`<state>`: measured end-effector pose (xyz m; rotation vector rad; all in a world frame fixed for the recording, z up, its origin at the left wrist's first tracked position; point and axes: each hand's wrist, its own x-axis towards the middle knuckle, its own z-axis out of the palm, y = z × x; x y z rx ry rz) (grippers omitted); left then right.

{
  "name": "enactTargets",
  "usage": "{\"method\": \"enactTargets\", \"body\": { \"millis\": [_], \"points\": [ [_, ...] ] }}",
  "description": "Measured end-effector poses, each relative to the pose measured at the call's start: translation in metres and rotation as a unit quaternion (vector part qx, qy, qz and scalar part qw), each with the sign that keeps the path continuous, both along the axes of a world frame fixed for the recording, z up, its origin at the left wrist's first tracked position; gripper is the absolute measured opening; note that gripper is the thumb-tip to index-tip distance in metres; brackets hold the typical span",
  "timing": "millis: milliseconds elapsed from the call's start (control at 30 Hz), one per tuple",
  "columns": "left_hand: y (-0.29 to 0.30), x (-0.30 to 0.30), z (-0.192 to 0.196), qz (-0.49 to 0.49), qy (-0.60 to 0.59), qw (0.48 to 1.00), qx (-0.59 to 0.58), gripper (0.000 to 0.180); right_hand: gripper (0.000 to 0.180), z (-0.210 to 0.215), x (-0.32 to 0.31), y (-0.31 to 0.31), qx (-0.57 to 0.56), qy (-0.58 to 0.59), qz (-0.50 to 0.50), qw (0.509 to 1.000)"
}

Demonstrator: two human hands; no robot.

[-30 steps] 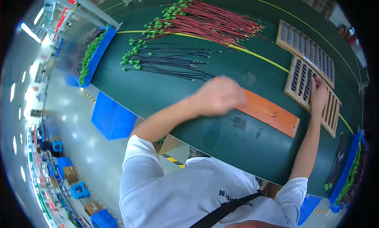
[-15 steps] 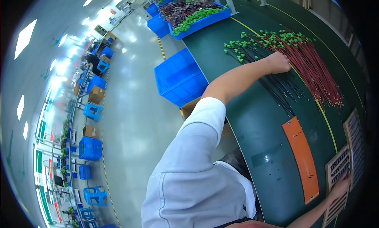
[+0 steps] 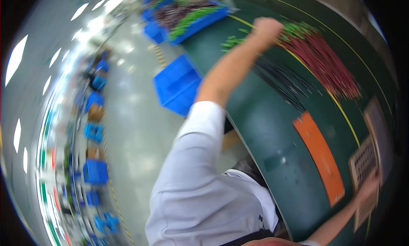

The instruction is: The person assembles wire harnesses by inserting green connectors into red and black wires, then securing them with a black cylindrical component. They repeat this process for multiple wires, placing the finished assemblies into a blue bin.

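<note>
Stretching across the green table, left hand lands curled at one o'clock on the green-tipped red wires, grip unclear through blur; right hand lies flat on the perforated tray at four o'clock, near the table's edge.

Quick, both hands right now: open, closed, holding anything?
Left hand: curled shut at the green-tipped wires; motion blur hides any grip on them.
Right hand: on the perforated tray, too blurred to tell.
</note>
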<state>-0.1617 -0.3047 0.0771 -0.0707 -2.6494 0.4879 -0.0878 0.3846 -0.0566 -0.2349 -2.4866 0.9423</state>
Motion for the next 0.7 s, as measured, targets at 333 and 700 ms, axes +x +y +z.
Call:
{"method": "enactTargets", "body": {
  "millis": [333,700],
  "points": [
    [0.072,-0.021,0.004,-0.297,0.046,0.954,0.017,0.015,0.037,0.010,0.002,-0.025,0.128,0.023,-0.084,0.988],
    [0.121,-0.040,-0.065,-0.340,-0.164,0.923,0.074,0.013,0.035,0.018,0.007,-0.037,0.057,0.018,-0.086,0.994]
  ]
}}
